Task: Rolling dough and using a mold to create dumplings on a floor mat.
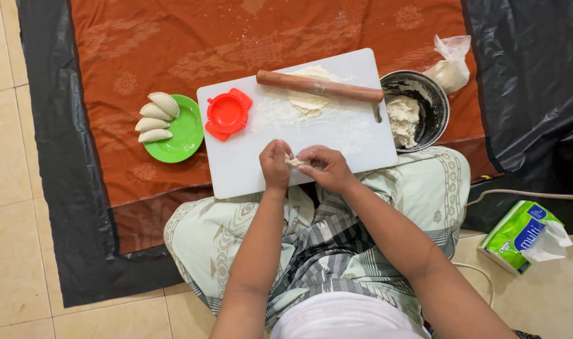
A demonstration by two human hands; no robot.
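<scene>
Both my hands pinch one small pale piece of dough (294,162) over the near edge of a white cutting board (236,169). My left hand (275,166) holds its left end, and my right hand (324,168) holds its right end. On the board lie a red round dumpling press (227,113), a wooden rolling pin (319,86) and a floury patch of dough (308,103) under the pin. A green plate (185,135) left of the board carries several folded dumplings (156,117).
A dark metal bowl (436,107) with dough stands right of the board, with a plastic bag of flour (451,66) behind it. A green tissue pack (522,235) lies on the floor at right, near a white cable. An orange cloth over black plastic sheeting covers the tiled floor.
</scene>
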